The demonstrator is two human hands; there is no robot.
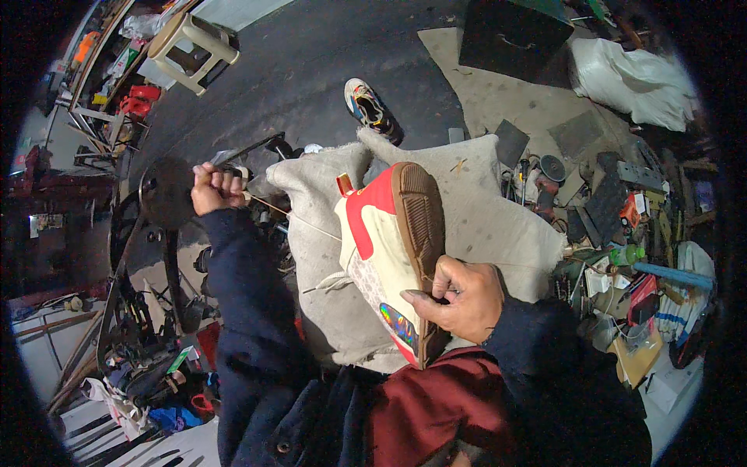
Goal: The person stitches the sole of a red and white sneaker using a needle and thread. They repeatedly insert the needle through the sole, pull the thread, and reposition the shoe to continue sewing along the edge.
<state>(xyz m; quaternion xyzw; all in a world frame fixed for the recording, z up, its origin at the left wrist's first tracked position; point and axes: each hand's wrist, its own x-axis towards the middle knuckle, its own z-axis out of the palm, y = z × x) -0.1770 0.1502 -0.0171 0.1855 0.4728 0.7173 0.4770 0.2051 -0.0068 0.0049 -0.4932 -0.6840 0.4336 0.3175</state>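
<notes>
A cream, red and leopard-patterned sneaker (366, 241) with a brown sole lies on its side on a pale, spotted cloth (506, 249) over my lap. My right hand (459, 300) grips its lower right part, fingers curled and thumb pressed near the sole's edge; whether anything small is pinched there I cannot tell. Out to the left, my left hand (218, 187) is closed on a thin thread (311, 225), which stretches back toward the sneaker. Whatever else that fist may hold is hidden.
A black metal stand (163, 192) is beside my left arm. Beyond lie another shoe (366, 105), a plastic stool (187, 62), a black box (506, 39) and a white sack (630, 86). Cluttered tools and parts (548, 171) line the right; more clutter (140, 397) lies lower left.
</notes>
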